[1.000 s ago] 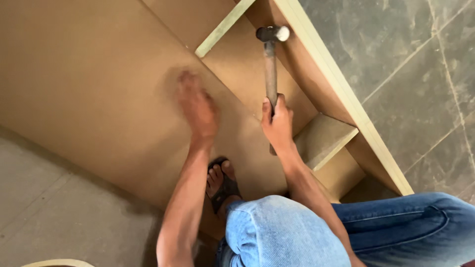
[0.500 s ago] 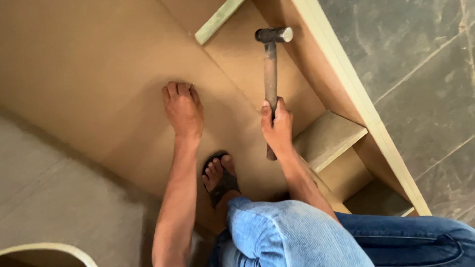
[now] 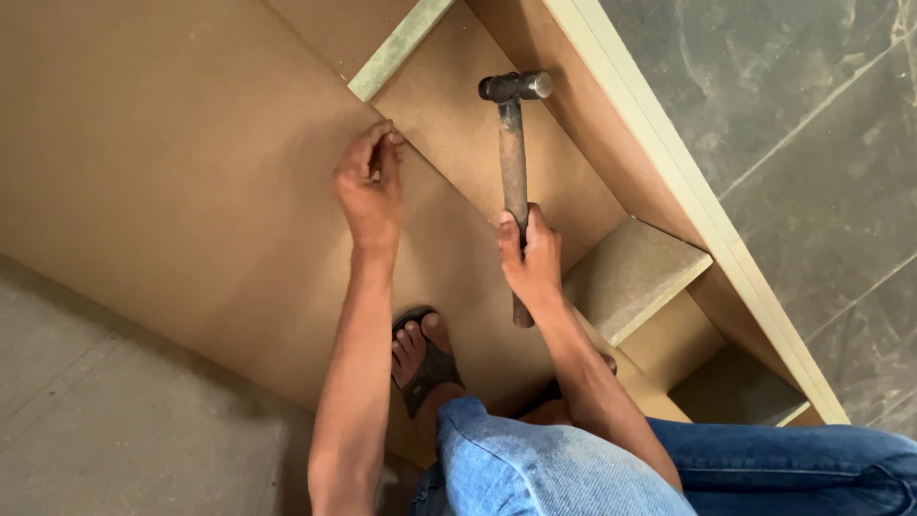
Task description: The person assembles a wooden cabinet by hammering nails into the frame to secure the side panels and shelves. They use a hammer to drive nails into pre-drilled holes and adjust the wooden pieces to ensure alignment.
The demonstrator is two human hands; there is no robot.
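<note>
At the far left lay bare grey floor (image 3: 105, 401), and on it a large brown board (image 3: 162, 162) that filled most of the view. The left hand (image 3: 371, 191) rested on this board close to its right edge, with the fingers (image 3: 382, 143) drawn narrow, thumb and forefinger pinched together as if on something very small; whether a nail sat between them could not be told. Below it, the person's foot in a dark sandal (image 3: 425, 363) stood on the board, and a knee in blue jeans (image 3: 535, 468) filled the lower frame. To the right, the right hand (image 3: 530, 258) was closed around the wooden handle of a hammer (image 3: 514, 162), gripping low on the shaft, with the butt showing just beneath the palm. The metal hammer head (image 3: 516, 86) hung over the lower panel (image 3: 497, 162) inside the frame, apart from the pinching hand. Further right stood a small block (image 3: 630, 272) and a pale-edged side rail (image 3: 688, 210), then grey tiles (image 3: 821, 153). In the inspector's judgement, good practice here would be to keep the pinched fingers low and steady at the board edge, bring the hammer head squarely above that point, begin with light taps, and clear the fingers before any full stroke. Foot pressure should hold the board flat.
</note>
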